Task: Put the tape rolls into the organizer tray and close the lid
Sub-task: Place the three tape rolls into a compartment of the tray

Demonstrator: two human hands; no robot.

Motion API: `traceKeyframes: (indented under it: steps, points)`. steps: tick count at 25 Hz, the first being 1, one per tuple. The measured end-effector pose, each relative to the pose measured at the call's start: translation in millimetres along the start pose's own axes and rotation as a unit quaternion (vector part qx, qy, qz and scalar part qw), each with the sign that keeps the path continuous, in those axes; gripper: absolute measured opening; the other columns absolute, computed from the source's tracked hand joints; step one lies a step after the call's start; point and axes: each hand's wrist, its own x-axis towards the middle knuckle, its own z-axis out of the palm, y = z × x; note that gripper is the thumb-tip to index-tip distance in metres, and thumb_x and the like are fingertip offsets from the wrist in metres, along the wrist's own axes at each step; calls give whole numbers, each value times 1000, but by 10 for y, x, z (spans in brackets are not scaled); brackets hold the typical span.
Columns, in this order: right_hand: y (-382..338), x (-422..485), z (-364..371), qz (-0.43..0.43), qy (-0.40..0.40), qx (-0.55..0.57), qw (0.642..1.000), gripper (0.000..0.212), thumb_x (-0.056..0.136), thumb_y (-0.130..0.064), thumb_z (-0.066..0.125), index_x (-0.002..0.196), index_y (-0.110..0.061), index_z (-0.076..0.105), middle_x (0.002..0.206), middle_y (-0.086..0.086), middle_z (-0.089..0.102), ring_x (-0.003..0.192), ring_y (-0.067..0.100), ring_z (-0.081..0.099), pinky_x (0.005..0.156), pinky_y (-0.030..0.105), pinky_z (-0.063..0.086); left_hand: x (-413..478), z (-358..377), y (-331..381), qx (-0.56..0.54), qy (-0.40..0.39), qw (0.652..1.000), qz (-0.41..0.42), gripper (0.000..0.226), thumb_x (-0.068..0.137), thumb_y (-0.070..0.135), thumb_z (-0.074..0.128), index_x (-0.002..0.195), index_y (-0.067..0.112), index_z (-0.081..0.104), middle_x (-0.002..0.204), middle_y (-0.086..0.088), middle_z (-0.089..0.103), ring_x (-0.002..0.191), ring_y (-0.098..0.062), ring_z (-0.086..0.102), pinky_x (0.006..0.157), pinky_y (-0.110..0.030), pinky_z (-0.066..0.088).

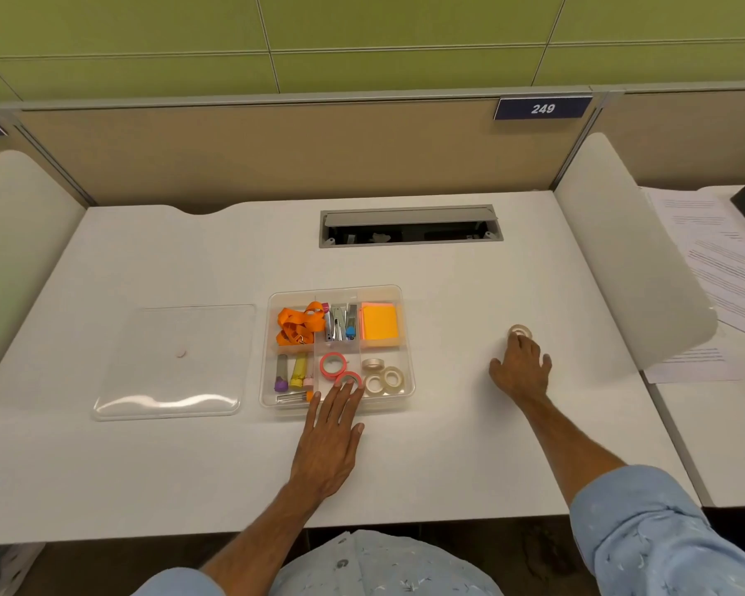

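Both hands are out over the smooth white desk [448, 445]. The left hand [332, 440] lies flat with fingers spread and straight, gripping nothing; its fingertips reach over the near rim of the organizer tray [407, 337] and touch the nearer pink tape roll [348, 379], a thin ring lying flat in the near middle compartment. Just beyond those fingertips lies a second pink tape roll [333, 364] of the same shape.

Right of the left hand's fingertips, in the near right compartment, sit three cream tape rolls [381, 378], glossy rings, two lying side by side and one beyond them. The tray is clear rigid plastic, rectangular with rounded corners and thin dividers. Farther from the hand it holds a crumpled orange lanyard [297, 325], metal staplers [338, 323] and a square orange sticky-note pad [379, 322]; left of the fingertips are stubby markers [292, 372].

The right hand [520, 366] is well apart, palm down, fingers curled and loosely spread, fingertips on a cream tape roll [520, 330] resting on the desk; whether it is actually gripped I cannot tell.

Left of the left hand, the clear flat lid [173, 363] lies on the desk, just beside the tray.
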Motion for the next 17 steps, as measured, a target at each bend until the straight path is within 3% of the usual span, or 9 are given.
traceKeyframes:
  steps: [3,6,8,10,13,17]
  points:
    - [-45,-127,85,-22,50,-12,998,55,82,-12,69,135,-4,53,134,16,58,125,37,53,105,57,41,2,20,16,1,4,1000,-4,63,115,39,34,173,22,19,181,-1,17,168,-20,14,136,-51,2]
    - [-133,-305,134,-55,99,-9,994,37,77,-4,69,112,-12,59,111,9,61,110,34,58,93,50,45,-1,12,30,0,5,1000,-8,62,115,40,31,173,21,22,180,-3,21,167,-22,18,135,-53,6]
    - [-171,-408,159,-74,124,-2,990,34,75,-3,69,104,-17,59,116,7,58,115,31,56,95,48,43,3,7,41,2,6,1000,-9,62,114,40,31,173,21,23,179,-4,25,166,-22,21,135,-55,11]
    - [-219,-487,164,-90,122,15,988,30,77,-3,69,102,-18,60,126,7,56,123,29,54,99,48,43,1,14,38,1,3,1000,-8,62,115,40,31,173,21,22,179,-4,25,166,-22,20,134,-56,13]
    - [-330,-587,147,-107,108,40,988,27,80,-5,70,102,-17,60,108,6,60,102,33,61,84,46,46,-1,23,20,-3,-2,1000,-7,62,115,40,32,173,21,21,180,-3,22,167,-21,17,134,-57,14]
    - [-574,-730,92,-121,123,135,976,39,87,-32,74,120,-22,58,110,-1,65,103,25,59,84,42,44,1,13,22,0,-6,1000,-7,62,115,42,29,173,22,20,180,-3,23,167,-21,19,134,-56,13]
